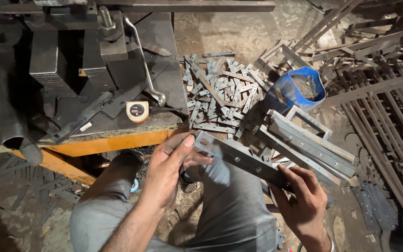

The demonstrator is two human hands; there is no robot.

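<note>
flat metal bar (239, 158) held across the lap, running from left hand (166, 172) down to right hand (299, 198). left hand pinches the upper end, thumb laid on top beside a punched hole, fingers curled under. right hand closed round the lower end, fingers wrapped over the top edge. bar tilts, higher at the left hand.

just beyond the right hand: stack of similar long bars (311, 142), lying apart from the held one. farther out from it, blue bucket (299, 88) with small metal bits inside. beyond the left hand, a heap of short punched strips (220, 93) on the floor. outward and to the left of the left hand: bench (113, 140) edge, with a round tape measure (137, 111) and a bent steel handle (145, 65) on it.
</note>
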